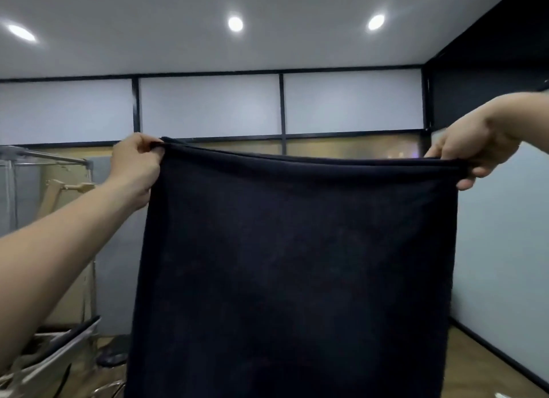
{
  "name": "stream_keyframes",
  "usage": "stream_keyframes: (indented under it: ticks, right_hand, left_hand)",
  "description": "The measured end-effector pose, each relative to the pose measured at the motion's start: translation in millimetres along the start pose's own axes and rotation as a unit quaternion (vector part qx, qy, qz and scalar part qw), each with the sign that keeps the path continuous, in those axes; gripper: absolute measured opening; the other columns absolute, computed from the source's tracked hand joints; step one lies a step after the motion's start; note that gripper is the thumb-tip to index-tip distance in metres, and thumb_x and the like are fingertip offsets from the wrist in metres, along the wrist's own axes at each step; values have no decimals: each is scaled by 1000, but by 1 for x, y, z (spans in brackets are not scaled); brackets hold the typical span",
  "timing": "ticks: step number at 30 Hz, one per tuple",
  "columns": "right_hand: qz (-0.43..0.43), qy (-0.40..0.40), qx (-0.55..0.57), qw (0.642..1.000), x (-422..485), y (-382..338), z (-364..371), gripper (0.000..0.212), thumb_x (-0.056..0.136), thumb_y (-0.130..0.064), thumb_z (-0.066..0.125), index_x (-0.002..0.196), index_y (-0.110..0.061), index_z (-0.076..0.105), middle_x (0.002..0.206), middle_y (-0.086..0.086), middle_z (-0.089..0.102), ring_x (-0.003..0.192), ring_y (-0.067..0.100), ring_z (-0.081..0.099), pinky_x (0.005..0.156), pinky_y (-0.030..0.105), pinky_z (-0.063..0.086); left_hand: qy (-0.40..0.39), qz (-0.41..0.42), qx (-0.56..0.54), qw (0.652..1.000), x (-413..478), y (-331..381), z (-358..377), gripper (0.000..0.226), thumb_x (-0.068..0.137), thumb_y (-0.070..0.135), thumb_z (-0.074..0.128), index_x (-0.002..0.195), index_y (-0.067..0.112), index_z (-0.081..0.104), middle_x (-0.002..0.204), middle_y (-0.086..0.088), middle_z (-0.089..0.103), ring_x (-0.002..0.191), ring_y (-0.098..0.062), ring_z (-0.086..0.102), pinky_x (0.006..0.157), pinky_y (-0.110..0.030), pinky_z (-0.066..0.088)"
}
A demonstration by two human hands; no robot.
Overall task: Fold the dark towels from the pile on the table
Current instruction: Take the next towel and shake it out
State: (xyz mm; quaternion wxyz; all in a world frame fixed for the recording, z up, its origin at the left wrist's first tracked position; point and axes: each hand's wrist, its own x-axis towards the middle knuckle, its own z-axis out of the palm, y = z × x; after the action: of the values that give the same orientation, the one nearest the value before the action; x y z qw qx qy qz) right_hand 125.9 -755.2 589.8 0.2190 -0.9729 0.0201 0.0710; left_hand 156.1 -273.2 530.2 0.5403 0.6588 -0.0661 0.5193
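So, head view: towel (297, 264) is held up in the air, spread flat in front of the camera, hanging past the bottom of frame. Top edge looks doubled, two layers. Left hand (135, 166) pinches the top left corner, fingers curled on the fabric. Right hand (478, 151) grips the top right corner, fingers wrapped over the edge. Edge runs taut between them, slight sag mid-span. Metal rack (44, 157) behind the left arm, ceiling lights (235, 24) above, wood floor (490, 368) lower right.
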Motion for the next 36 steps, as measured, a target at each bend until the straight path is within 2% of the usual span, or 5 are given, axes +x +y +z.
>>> stream_keyframes:
  ticks: [12, 18, 27, 33, 36]
  right_hand:
    - [-37, 35, -1, 999, 30, 17, 77, 27, 89, 12, 50, 83, -3, 71, 61, 10, 65, 53, 19, 62, 43, 22, 44]
    - [-148, 431, -23, 890, 58, 11, 101, 10, 78, -3, 61, 83, -12, 64, 81, 12, 65, 67, 28, 57, 59, 26, 45]
    - [-17, 113, 272, 956, 61, 27, 125, 28, 96, 5, 33, 98, -1, 61, 89, 18, 66, 52, 25, 69, 41, 25, 55]
    - [-170, 236, 525, 799, 70, 1, 109, 13, 88, 10, 49, 90, 0, 57, 95, 16, 60, 82, 33, 65, 59, 36, 61]
    - [-246, 308, 234, 889, 75, 1, 110, 23, 79, -3, 74, 101, -7, 68, 93, 7, 69, 86, 24, 65, 76, 33, 52]
  left_hand:
    - [-138, -101, 4, 985, -31, -18, -31, 30, 99, -2, 52, 79, 20, 56, 81, -5, 57, 40, -2, 54, 39, -15, 47]
    - [-24, -128, -102, 986, -42, -24, -27, 35, 100, -7, 43, 80, 21, 52, 86, 1, 54, 68, -13, 58, 56, -15, 56]
    - [-57, -204, -74, 975, -87, -70, -35, 36, 100, -9, 38, 80, 18, 50, 88, -2, 56, 47, -6, 66, 41, -11, 45]
    - [-63, -165, -195, 965, -65, -41, -27, 31, 96, -16, 40, 93, 15, 42, 107, -13, 57, 85, -26, 75, 76, -29, 61]
    - [-126, -8, 83, 989, -51, -31, -26, 51, 80, -8, 72, 119, 14, 47, 107, -3, 57, 101, -23, 63, 88, -28, 49]
